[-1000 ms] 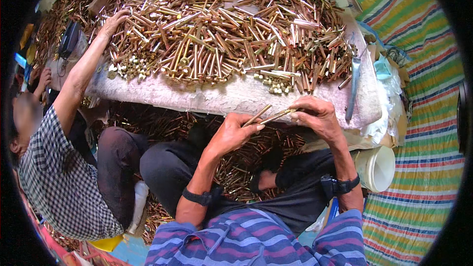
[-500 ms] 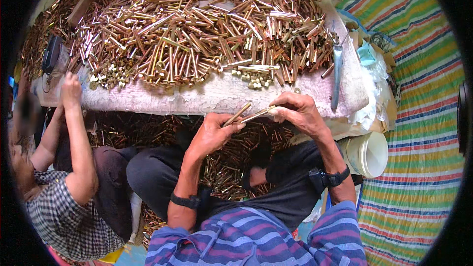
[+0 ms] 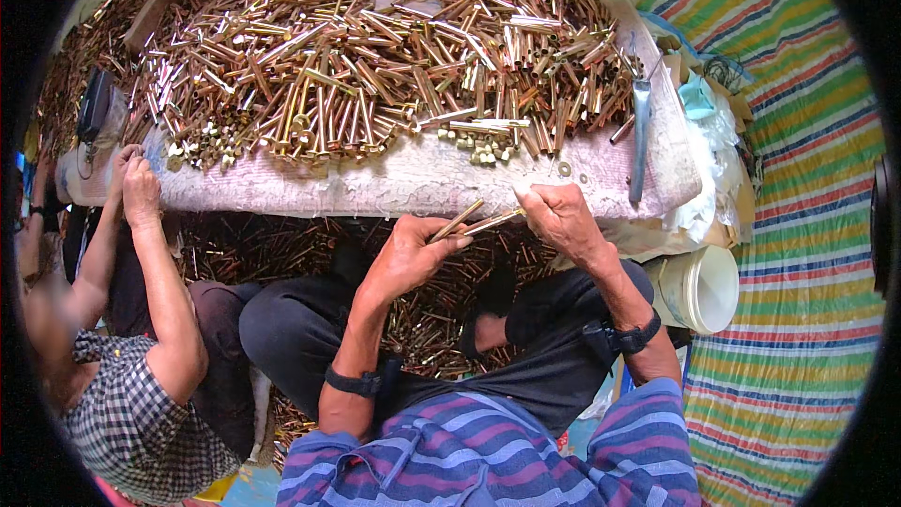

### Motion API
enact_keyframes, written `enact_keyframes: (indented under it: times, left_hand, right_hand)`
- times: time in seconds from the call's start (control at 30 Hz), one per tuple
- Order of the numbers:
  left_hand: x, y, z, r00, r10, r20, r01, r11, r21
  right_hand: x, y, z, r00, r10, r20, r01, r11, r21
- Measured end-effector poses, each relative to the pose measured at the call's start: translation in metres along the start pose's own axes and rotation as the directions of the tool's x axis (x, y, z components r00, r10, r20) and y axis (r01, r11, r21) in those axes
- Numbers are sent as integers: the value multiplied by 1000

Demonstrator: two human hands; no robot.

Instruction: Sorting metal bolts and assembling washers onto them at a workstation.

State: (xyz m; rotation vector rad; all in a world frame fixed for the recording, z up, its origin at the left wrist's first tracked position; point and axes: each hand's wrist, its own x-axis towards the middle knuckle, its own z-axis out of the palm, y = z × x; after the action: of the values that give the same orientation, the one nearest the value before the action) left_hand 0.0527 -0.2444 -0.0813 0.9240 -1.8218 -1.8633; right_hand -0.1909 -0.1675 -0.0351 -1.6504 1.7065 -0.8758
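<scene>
Just off the table's front edge, my left hand (image 3: pixel 413 252) is closed round a brassy metal tube (image 3: pixel 464 214) and a thinner metal rod (image 3: pixel 494 222), which stick out side by side past the thumb. My right hand (image 3: pixel 566 218) is closed at the rod's far end, its fingers curled and hiding that tip. A small cluster of pale nuts (image 3: pixel 483 148) lies on the cloth-covered table (image 3: pixel 347 190) beyond my hands. Behind them spreads a heap of brassy tubes and bolts (image 3: pixel 375 47). Flat washers (image 3: pixel 564 169) rest beside my right hand.
A grey-blue handled tool (image 3: pixel 640 141) lies at the table's right end. Below it stands a white bucket (image 3: pixel 709 289). More metal pieces (image 3: pixel 432 319) cover the floor under the table. At left, a co-worker's hands (image 3: pixel 136 183) meet near a dark case (image 3: pixel 95 105).
My right hand has shifted slightly up and right and turned, its fingers curling more tightly at the rod's end. My left hand has barely moved. The co-worker's two hands have come together.
</scene>
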Motion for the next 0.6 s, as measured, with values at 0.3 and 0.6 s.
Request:
enact_keyframes:
  times: [0.3, 0.6]
  left_hand:
    - [0, 3, -1, 994, -109, 20, 110, 990, -88]
    - [2, 2, 0, 993, -112, 27, 115, 985, -128]
  right_hand:
    - [2, -3, 7, 1000, 8, -1, -8, 1000, -16]
    - [2, -5, 0, 988, 93, 124, -105, 991, 85]
